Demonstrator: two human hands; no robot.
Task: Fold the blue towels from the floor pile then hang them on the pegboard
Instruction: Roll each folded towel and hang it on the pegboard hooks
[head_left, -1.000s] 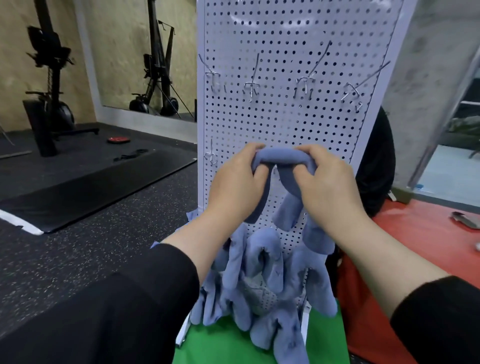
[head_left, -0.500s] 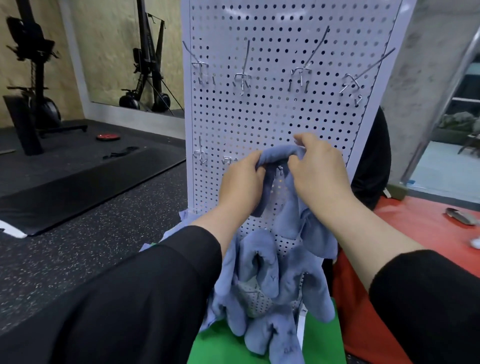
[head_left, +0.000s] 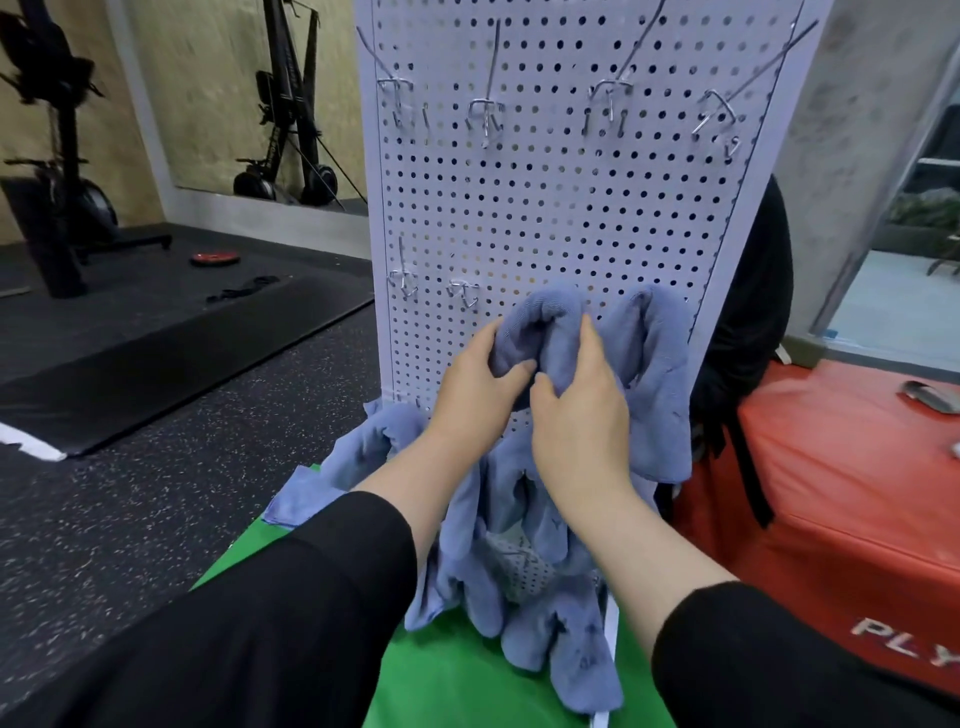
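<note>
Here a folded blue towel (head_left: 545, 332) is gripped by both hands against the lower half of the white pegboard (head_left: 561, 208). The left hand (head_left: 475, 395) is curled round the towel's left side, thumb pressed into the cloth, while the right hand (head_left: 582, 410) is closed on its right side, index finger laid up along the fold and thumb tucked underneath. The top of the towel is bunched into a hump at the level of the board's second row of hooks; whether a hook passes through it cannot be told. Just to the right, a second blue towel (head_left: 657, 374) is draped over the board at the same height. Below the hands, several more hung towels (head_left: 524, 587) are seen in a cluster, their ends reaching a green mat (head_left: 462, 675). A remaining blue cloth pile (head_left: 358, 457) is seen on the floor at the board's left foot. Bare metal hooks (head_left: 485, 111) are seen in the upper row. A red padded box (head_left: 841, 499) is placed to the right, and a black floor mat (head_left: 156, 353) and an exercise machine (head_left: 57, 171) to the left.
</note>
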